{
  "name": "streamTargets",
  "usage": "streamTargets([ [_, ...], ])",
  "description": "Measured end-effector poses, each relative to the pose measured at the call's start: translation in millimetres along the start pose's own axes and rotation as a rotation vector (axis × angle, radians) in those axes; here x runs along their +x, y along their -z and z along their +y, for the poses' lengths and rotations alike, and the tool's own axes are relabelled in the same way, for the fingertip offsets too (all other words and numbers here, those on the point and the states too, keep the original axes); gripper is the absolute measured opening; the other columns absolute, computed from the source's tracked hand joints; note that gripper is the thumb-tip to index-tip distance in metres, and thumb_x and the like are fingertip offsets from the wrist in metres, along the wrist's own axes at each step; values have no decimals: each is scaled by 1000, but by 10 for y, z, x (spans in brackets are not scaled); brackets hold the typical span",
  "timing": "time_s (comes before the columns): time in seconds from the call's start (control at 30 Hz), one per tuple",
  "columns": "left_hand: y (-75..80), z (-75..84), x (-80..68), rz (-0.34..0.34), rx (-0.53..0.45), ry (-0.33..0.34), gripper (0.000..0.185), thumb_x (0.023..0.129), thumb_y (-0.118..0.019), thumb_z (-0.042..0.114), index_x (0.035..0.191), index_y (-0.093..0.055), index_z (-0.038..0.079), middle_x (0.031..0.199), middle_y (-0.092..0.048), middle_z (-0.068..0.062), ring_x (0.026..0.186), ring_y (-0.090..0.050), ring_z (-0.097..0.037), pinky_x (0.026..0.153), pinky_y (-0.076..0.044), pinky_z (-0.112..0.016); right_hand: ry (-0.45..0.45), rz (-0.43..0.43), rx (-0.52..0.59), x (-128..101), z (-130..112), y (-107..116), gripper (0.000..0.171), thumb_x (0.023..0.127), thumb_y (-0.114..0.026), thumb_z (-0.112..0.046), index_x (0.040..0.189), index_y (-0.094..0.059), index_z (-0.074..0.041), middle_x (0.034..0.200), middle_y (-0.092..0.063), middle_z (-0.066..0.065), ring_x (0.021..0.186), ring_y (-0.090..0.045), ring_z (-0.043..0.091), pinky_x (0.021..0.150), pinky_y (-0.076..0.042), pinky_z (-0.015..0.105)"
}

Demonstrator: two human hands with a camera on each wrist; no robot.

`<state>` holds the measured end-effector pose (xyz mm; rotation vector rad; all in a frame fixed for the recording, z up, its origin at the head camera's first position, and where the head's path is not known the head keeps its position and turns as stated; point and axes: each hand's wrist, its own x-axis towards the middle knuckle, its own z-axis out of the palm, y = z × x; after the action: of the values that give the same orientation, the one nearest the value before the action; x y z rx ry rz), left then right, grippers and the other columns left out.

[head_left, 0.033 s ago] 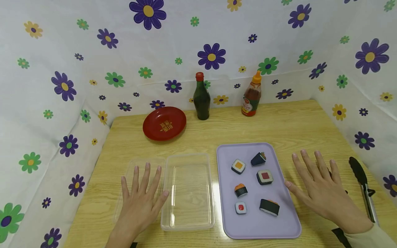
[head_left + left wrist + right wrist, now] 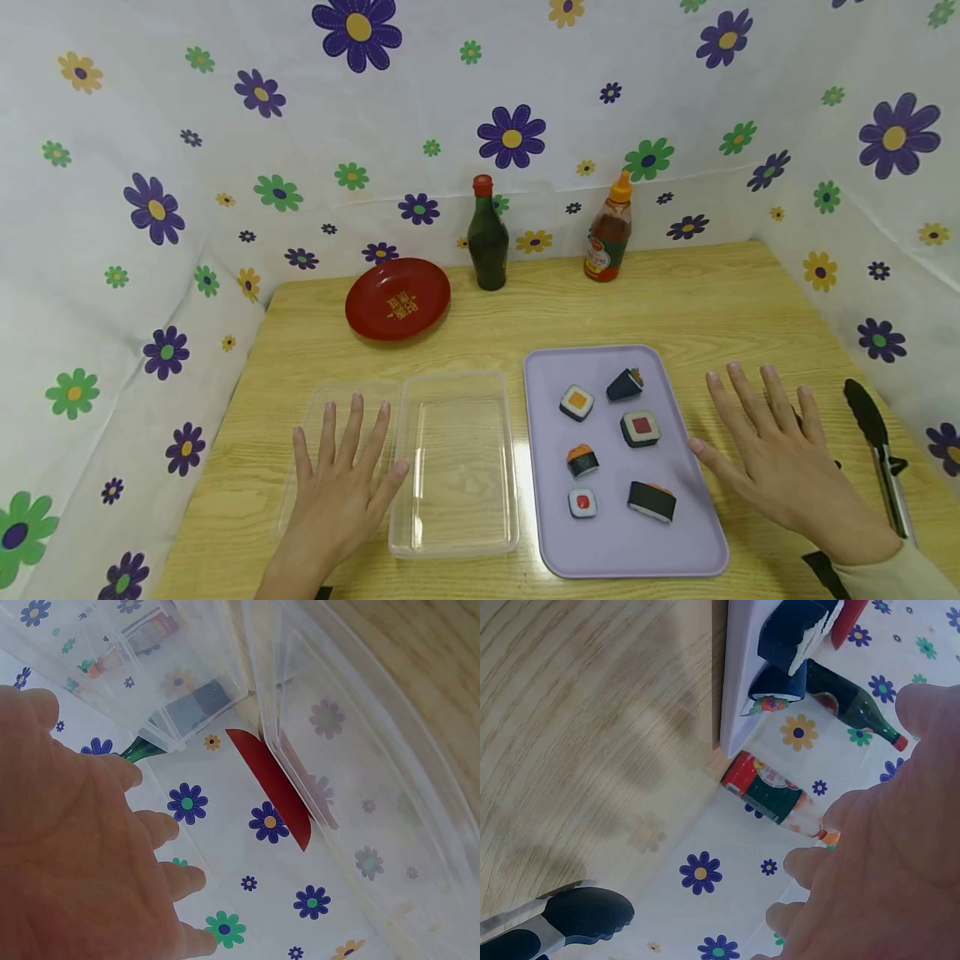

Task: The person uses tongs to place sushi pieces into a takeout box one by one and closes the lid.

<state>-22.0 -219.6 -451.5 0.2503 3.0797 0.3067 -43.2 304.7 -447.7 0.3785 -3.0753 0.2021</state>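
Flowered sheeting backs the counter [image 2: 675,308]; nothing has shifted. Left hand [image 2: 341,479] flat on clear lid [image 2: 300,467], right hand [image 2: 780,458] spread beside tray [image 2: 547,467]; neither grip holds anything.

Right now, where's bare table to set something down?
Bare wood: the band between red plate, bottles and lavender tray; also the far right corner behind the right hand. Crowded: near edge, with left hand, clear container, tray, tongs.

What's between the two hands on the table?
In the head view, a clear box and a purple tray of sushi pieces lie between the left hand and right hand.
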Motion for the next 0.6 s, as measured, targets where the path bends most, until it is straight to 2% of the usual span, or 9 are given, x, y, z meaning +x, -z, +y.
streamTargets([
  [0.17,-14,-2,1,0,1,-3,73,110,-36,62,170,-5,34,178,6,-10,163,17,-42,123,25,-73,-4,-3,-4,-3,-2,11,93,105,-53,-58,171,1,-21,177,12,8,160,28,34,125,32,59],
  [0.3,-26,-3,8,11,10,-13,73,110,-36,61,170,-5,34,178,7,-8,163,17,-41,123,25,-72,-33,-15,-2,-4,1,17,94,105,-52,-60,170,3,-21,177,8,17,160,27,40,124,30,63],
  [0.4,-26,0,16,18,6,-18,73,110,-37,61,170,-7,34,179,4,-9,164,15,-42,124,23,-73,-68,-26,10,-16,21,14,95,105,-52,-62,170,3,-21,175,3,26,159,21,50,124,28,67],
  [0.5,-13,9,29,25,-25,-16,71,110,-38,61,170,-12,34,178,-8,-12,164,5,-45,125,18,-75,-95,-50,37,-45,63,7,94,106,-51,-61,170,4,-19,172,2,34,156,15,59,123,26,70],
  [0.6,21,16,53,55,-86,-5,68,110,-40,59,169,-24,29,173,-29,-15,161,-16,-48,126,6,-78,-114,-54,55,-82,120,-9,94,106,-52,-59,170,3,-18,170,2,38,153,8,66,123,18,76],
])
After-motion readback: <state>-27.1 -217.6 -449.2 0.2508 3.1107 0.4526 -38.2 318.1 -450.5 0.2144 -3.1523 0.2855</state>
